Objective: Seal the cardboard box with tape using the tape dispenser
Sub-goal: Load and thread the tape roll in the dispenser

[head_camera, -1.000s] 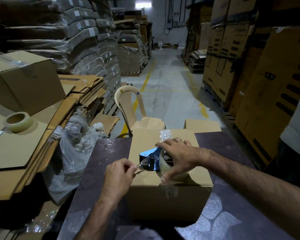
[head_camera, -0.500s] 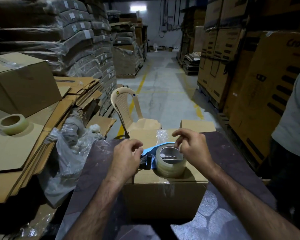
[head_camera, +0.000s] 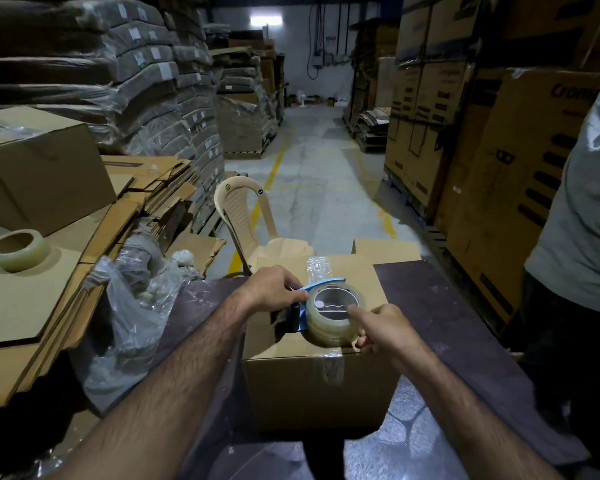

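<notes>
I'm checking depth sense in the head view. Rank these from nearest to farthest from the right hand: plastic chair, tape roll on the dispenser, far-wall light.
1. Tape roll: in the right hand's fingers, on top of the cardboard box.
2. Plastic chair: just behind the box, to the left.
3. Wall light: far end of the aisle.

A warehouse: tall stacks of printed cartons (head_camera: 499, 140), piled plastic-wrapped bundles (head_camera: 136, 74), a yellow-lined concrete aisle (head_camera: 312, 174) between.
</notes>
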Motion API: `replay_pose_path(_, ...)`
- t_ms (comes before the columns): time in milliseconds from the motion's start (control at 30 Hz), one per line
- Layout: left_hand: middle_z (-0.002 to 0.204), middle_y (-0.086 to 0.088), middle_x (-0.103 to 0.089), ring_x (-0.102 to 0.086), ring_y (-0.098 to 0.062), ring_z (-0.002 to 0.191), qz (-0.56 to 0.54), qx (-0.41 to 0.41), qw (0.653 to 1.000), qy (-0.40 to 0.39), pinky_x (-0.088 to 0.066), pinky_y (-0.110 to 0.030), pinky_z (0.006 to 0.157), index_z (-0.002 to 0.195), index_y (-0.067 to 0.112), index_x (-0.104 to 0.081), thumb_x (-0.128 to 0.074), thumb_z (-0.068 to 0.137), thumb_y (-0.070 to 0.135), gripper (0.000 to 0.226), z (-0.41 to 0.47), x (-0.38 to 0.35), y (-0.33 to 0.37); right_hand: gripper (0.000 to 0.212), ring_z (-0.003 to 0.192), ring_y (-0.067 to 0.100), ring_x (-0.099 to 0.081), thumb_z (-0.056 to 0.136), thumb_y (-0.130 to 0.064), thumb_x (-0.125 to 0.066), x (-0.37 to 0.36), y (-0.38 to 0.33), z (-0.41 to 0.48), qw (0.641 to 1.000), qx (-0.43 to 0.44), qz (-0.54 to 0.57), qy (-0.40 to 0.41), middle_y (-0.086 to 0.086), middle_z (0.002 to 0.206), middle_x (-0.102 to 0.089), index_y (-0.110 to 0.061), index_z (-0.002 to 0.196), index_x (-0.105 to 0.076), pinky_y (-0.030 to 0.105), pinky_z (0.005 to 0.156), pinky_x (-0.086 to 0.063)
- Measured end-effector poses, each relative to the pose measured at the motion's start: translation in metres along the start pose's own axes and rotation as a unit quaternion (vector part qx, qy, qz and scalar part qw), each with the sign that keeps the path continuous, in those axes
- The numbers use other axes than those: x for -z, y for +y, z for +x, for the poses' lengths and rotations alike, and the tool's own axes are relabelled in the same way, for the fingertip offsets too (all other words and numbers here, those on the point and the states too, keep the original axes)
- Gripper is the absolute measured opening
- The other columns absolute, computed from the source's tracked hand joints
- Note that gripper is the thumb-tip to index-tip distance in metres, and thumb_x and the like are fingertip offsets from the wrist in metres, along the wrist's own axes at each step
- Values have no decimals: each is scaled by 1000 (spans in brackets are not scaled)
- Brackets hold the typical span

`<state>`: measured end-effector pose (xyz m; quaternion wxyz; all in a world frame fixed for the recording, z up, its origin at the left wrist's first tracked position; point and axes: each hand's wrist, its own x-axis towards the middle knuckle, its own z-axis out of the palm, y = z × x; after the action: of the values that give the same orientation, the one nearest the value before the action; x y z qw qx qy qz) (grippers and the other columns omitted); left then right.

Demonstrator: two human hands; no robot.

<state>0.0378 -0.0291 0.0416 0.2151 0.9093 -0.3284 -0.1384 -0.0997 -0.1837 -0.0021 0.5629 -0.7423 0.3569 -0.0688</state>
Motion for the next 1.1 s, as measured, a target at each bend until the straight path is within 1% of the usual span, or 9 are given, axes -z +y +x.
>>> replay_pose_path(167,72,2,-66,-56,-5,62,10,10,1000,-3,-41,-20,54,81,11,-76,-61,86,21,19,3,3,-1,29,53,17,-46,88,-32,-64,-3,-6,-3,994,-10,101,-27,7,66,-52,-3,90,-64,31,56,-44)
replay_pose_path(267,67,-1,-65,-54,-10,58,-48,34,998,12,-41,-21,51,77,6,-75,-60,85,16,20,-2,-5,-5,30,65,19,-57,86,-37,-66,-2,-18,-8,989,8,149,-25,8,81,-63,-8,96,-66,37,64,-55)
replay_pose_path(367,66,-4,-66,-55,-15,60,-147,66,987,7,-42,-26,53,74,9,-77,-61,85,14,20,-7,-18,-7,43,69,20,-65,77,-48,-72,-6,-29,-4,991,61,109,37,8,91,-70,-13,101,-68,33,56,-54)
replay_pose_path(467,70,-9,-65,-56,-19,63,-203,99,974,-12,-43,-28,58,74,2,-74,-57,85,11,23,-11,-26,-7,67,95,20,-64,70,-46,-79,-9,-43,3,989,111,81,61,4,110,-66,-8,122,-61,40,80,-57)
replay_pose_path(500,69,-10,-63,-55,-19,61,-206,105,973,-25,-42,-28,58,74,-2,-72,-55,85,10,24,-13,-28,-6,70,96,16,-63,69,-42,-81,-9,-48,6,988,125,72,48,3,109,-65,-7,125,-58,39,83,-56)
replay_pose_path(633,58,-4,-54,-49,-12,48,-246,129,959,-55,-42,-24,46,63,7,-60,-46,88,1,30,-18,-32,0,67,96,11,-59,70,-29,-84,-6,-64,20,986,158,44,-33,6,113,-63,-7,127,-57,30,75,-57)
replay_pose_path(767,75,-10,-69,-68,-17,67,-311,150,937,-54,-55,-26,65,79,3,-68,-52,94,8,22,-15,-34,3,67,98,15,-61,73,-18,-81,-1,-70,36,981,155,47,-105,10,115,-64,-3,132,-53,21,62,-50)
replay_pose_path(1000,78,-8,-71,-68,-14,66,-243,105,964,23,-53,-22,57,85,10,-70,-58,93,15,16,-11,-37,7,61,98,13,-61,79,-16,-75,1,-60,46,979,128,99,-125,12,123,-61,3,132,-50,21,68,-53)
replay_pose_path(1100,80,-4,-71,-67,-15,68,-233,108,962,88,-52,-25,55,90,14,-71,-57,94,19,15,-8,-31,9,58,83,10,-60,81,-24,-75,5,-60,41,982,159,40,-94,9,112,-65,0,129,-54,21,65,-52)
